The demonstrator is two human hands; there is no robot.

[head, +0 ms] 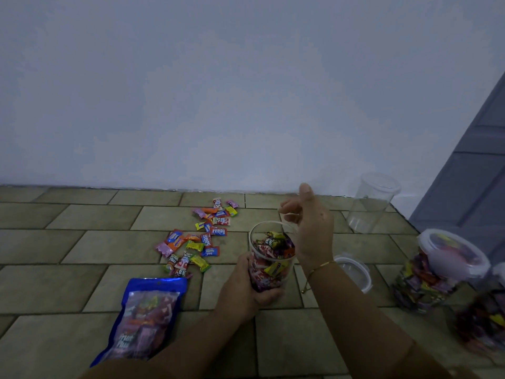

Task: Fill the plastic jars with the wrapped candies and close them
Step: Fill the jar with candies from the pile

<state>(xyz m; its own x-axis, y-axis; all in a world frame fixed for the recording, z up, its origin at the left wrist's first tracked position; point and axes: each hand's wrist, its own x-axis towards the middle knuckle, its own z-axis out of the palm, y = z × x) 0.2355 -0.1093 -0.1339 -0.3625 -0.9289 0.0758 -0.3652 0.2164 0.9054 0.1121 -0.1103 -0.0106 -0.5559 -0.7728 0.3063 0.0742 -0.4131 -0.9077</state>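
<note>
Left hand (246,285) grips open candy-filled plastic jar (272,255) near its base. Right hand (308,225) hovers above the rim, fingers curled, contents indeterminate. Loose wrapped candies (199,239) lie on floor tiles (82,242).

Single head-worn view, looking forward and down

The wide-angle camera sat above the person's forearms and faced a pale wall (246,86) across a tiled floor (82,242); the left hand (246,285) and right hand (308,228) lay close below centre, and the wall filled the upper half of the frame
</note>
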